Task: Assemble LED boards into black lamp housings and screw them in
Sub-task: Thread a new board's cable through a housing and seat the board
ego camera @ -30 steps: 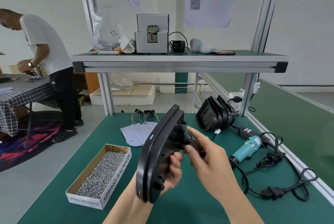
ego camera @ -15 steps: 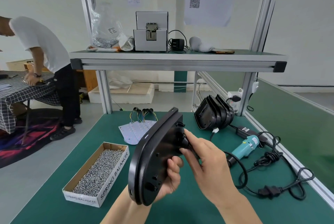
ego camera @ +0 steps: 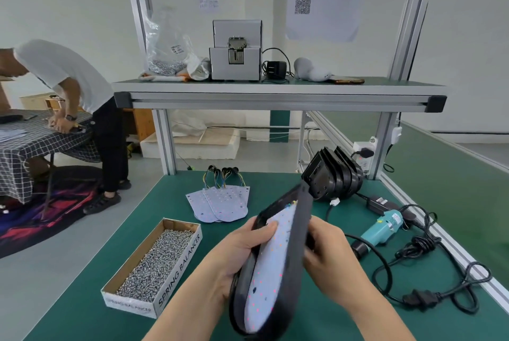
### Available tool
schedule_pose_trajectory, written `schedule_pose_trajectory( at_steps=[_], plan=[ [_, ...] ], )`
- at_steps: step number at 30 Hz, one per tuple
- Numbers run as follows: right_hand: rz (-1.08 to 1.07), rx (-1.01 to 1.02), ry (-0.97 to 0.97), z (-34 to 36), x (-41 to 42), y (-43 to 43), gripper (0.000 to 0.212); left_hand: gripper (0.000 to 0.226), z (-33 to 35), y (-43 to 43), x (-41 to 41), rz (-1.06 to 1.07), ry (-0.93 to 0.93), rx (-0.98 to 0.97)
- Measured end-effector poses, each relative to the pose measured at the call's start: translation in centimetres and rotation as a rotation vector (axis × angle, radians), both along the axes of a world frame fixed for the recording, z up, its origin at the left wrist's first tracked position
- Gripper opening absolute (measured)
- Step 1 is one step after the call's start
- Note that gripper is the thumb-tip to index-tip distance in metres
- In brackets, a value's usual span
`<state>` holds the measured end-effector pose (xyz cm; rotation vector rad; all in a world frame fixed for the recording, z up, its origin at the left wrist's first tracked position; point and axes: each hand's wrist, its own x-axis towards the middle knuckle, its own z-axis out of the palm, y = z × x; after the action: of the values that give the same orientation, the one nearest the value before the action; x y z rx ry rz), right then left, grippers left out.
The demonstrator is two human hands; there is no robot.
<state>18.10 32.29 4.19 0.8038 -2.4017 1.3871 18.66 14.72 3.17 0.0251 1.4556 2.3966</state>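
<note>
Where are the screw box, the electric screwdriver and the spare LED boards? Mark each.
screw box (ego camera: 180,269): head view, lettered side wall.
electric screwdriver (ego camera: 385,226): head view, teal body.
spare LED boards (ego camera: 223,203): head view, top board's face.

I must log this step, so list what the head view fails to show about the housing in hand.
1. Fingertips of the right hand: hidden behind the black lamp housing; what they grip cannot be told.
2. LED board inside it, under the thumb of the left hand: blurred, so any screws cannot be made out.
3. Housing's back: turned away from the head camera.
</note>
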Motion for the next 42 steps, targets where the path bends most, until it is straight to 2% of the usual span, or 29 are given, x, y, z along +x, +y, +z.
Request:
schedule_pose_trajectory(
  at_steps=[2, 4, 5, 7, 8, 10, 12, 14, 16, 20, 24, 29, 34, 39, 42],
  plan=[
    [0.101, -0.016, -0.107, 0.1, -0.3, 0.6, 0.036, 0.038, 0.4, -0.2, 0.0, 0.025, 0.1, -0.018],
    [0.186, -0.092, -0.158, 0.2, -0.7, 1.5, 0.06, 0.037, 0.8, -0.5, 0.0, 0.067, 0.21, -0.112],
    [0.181, -0.205, -0.203, 0.3, -0.8, 2.1, 0.063, 0.035, 0.5, -0.8, -0.2, 0.095, 0.265, -0.165],
    [0.047, -0.49, -0.259, 0.8, -0.9, 3.3, 0.046, 0.029, 0.6, -1.1, -0.2, 0.166, 0.367, -0.248],
    [-0.078, -0.541, -0.234, 1.0, -1.2, 3.6, 0.033, 0.026, 0.7, -1.2, -0.2, 0.197, 0.394, -0.273],
    [-0.178, -0.427, -0.279, 1.3, -1.4, 3.7, 0.024, 0.027, 0.3, -1.4, -0.5, 0.25, 0.438, -0.318],
    [-0.078, -0.264, -0.488, 1.3, -1.5, 3.2, 0.02, 0.031, 0.0, -1.0, -0.4, 0.263, 0.48, -0.374],
    [0.09, -0.166, -0.544, 1.1, -1.0, 2.9, 0.039, 0.035, -0.4, -0.5, -0.3, 0.243, 0.534, -0.432],
    [0.118, -0.185, -0.527, 0.9, -0.8, 2.9, 0.052, 0.037, -0.6, -0.1, -0.2, 0.201, 0.568, -0.45],
    [0.138, -0.273, -0.573, 1.1, -1.6, 2.8, 0.036, 0.029, -1.1, -0.1, -0.2, 0.135, 0.582, -0.45],
    [0.167, -0.3, -0.687, 0.4, -2.0, 2.5, 0.041, 0.024, -1.7, -0.1, 0.1, 0.132, 0.594, -0.452],
    [0.166, -0.282, -0.609, -0.6, -2.3, 2.1, 0.032, 0.022, -2.2, -0.1, 0.1, 0.179, 0.579, -0.425],
    [0.218, -0.32, -0.52, -0.8, -2.4, 2.1, 0.034, 0.023, -2.2, 0.0, 0.0, 0.184, 0.579, -0.378],
    [0.226, -0.268, -0.543, -1.3, -3.0, 2.6, 0.032, 0.02, -3.2, 0.5, -0.3, 0.172, 0.491, -0.3],
    [0.162, -0.273, -0.663, -2.1, -3.7, 2.5, 0.029, 0.018, -4.3, 0.9, -0.6, 0.196, 0.417, -0.282]
  ],
)
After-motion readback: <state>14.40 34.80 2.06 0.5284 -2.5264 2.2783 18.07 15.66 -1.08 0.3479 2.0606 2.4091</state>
